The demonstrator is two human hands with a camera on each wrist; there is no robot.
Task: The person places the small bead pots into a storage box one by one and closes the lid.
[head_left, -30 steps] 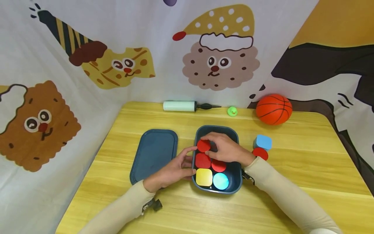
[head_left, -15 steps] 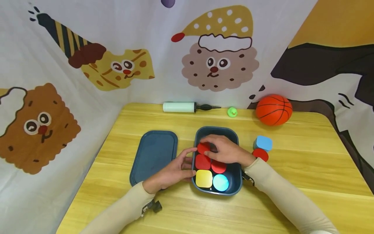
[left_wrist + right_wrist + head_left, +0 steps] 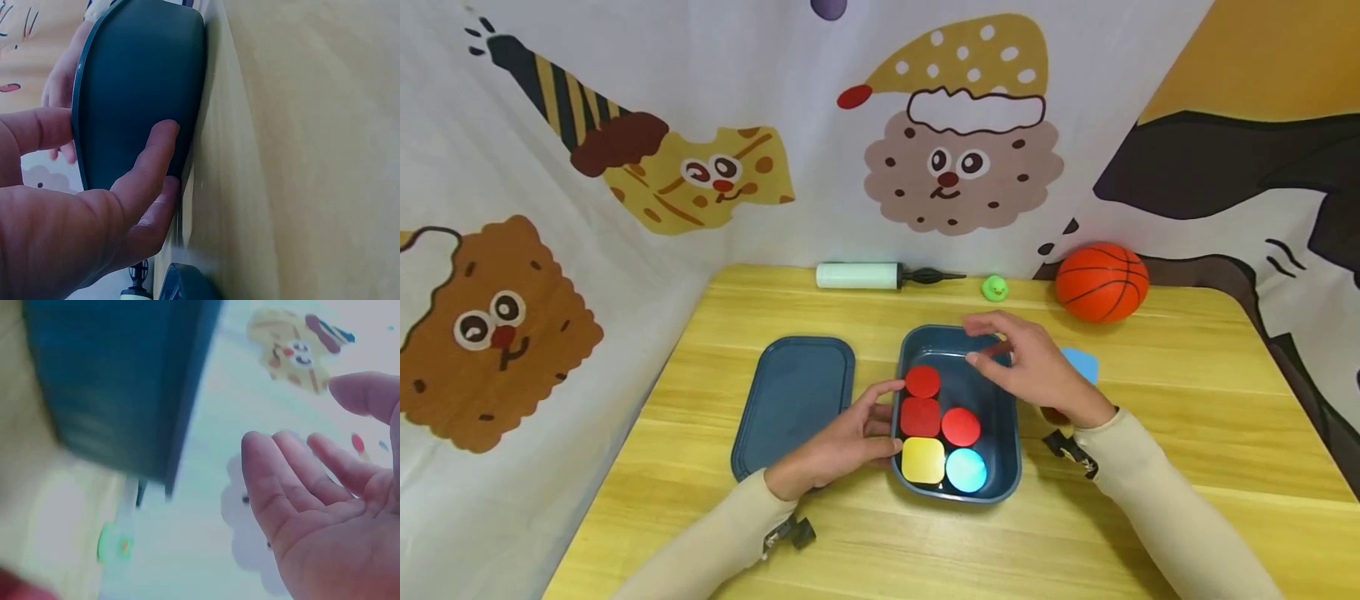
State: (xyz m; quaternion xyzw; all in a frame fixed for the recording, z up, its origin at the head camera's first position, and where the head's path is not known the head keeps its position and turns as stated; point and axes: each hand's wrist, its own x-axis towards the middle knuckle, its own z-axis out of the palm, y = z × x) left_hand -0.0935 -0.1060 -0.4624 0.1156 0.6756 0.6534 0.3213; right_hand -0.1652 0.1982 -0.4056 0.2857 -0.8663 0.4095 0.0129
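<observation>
A dark blue rectangular box (image 3: 1000,450) holds several blocks along its left side and near end. Among them are a red round block (image 3: 922,382), a red rounded-square block (image 3: 921,416), another red round block (image 3: 961,427), a yellow rounded-square block (image 3: 923,460) and a blue round block (image 3: 966,470). My left hand (image 3: 850,442) rests against the box's left wall, thumb and index finger at the rim; the left wrist view shows its other fingers extended along the outer wall (image 3: 125,94). Over the far right corner hovers my right hand (image 3: 1030,367), fingers spread and empty.
A dark blue lid (image 3: 797,392) lies left of the box. Partly behind the right hand sit a blue block (image 3: 1081,364) and a red block (image 3: 1054,415). Along the back stand a pump (image 3: 861,276), a green toy duck (image 3: 995,288) and an orange basketball (image 3: 1102,282).
My right hand has let go of the far red round block and moved up and right, out over the box's far right edge. The left hand stays at the box's left wall.
</observation>
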